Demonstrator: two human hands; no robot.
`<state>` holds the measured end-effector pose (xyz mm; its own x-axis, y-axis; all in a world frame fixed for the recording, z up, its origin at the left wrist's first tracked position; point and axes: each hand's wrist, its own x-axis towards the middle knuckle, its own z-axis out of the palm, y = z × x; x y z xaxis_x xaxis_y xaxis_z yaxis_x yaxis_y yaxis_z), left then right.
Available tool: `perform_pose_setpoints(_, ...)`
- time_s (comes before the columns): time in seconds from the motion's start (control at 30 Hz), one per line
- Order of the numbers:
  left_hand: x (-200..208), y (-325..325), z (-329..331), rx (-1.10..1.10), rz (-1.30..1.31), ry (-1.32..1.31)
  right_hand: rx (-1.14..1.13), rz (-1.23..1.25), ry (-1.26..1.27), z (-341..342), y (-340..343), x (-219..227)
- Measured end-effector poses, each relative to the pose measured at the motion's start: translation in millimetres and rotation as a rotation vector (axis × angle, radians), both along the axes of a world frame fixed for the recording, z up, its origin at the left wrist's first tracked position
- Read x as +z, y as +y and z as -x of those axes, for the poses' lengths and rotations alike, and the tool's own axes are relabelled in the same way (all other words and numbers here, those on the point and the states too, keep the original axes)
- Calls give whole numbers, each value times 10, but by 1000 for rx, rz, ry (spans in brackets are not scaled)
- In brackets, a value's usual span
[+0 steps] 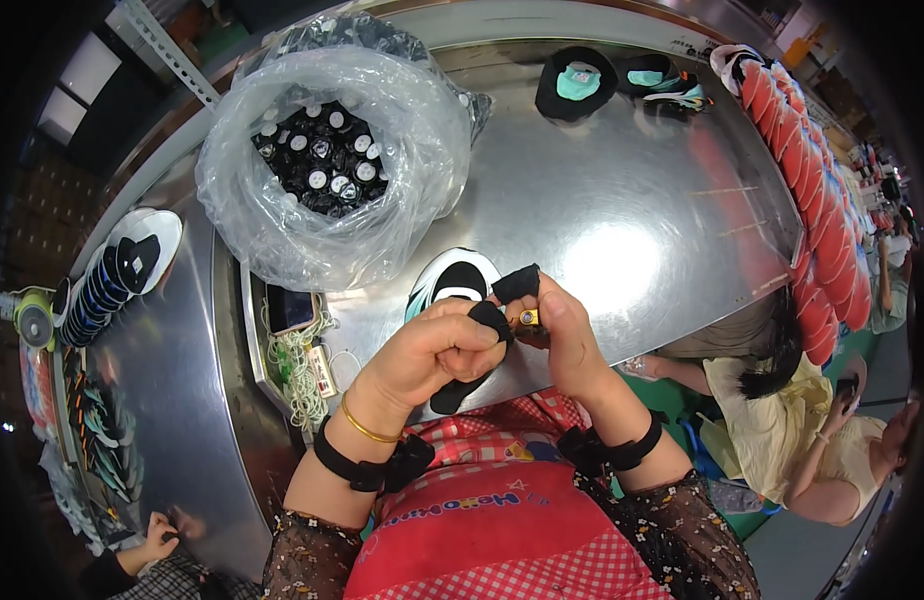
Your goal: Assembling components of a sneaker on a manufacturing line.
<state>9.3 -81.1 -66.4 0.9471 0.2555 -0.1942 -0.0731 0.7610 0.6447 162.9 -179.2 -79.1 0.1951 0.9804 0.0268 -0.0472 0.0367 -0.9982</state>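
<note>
In front of my chest, both of my hands are close together and closed. My left hand (437, 345) pinches a small black cloth piece (490, 318) between thumb and fingers. My right hand (567, 330) grips black cloth (517, 284) that sticks up above its fingertips; I cannot tell if it is the same piece. A gold-coloured ring-like item (528, 317) shows at the right fingers. Partly hidden under my hands lies a white, black and teal shoe upper (460, 268) on the metal table (542, 200).
A large clear plastic bag (427, 170) of black items with white round tops stands at the back left. Black-and-teal shoe parts (577, 85) lie at the back. Stacked red uppers (782, 130) line the right. A tray (250, 330) holds tangled cord (300, 375). Co-workers sit at both sides.
</note>
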Motion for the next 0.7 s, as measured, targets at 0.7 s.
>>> perform_pose_setpoints(0.7,-5,40,-24,-20,-37,37,88,10,-136,-91,27,7)
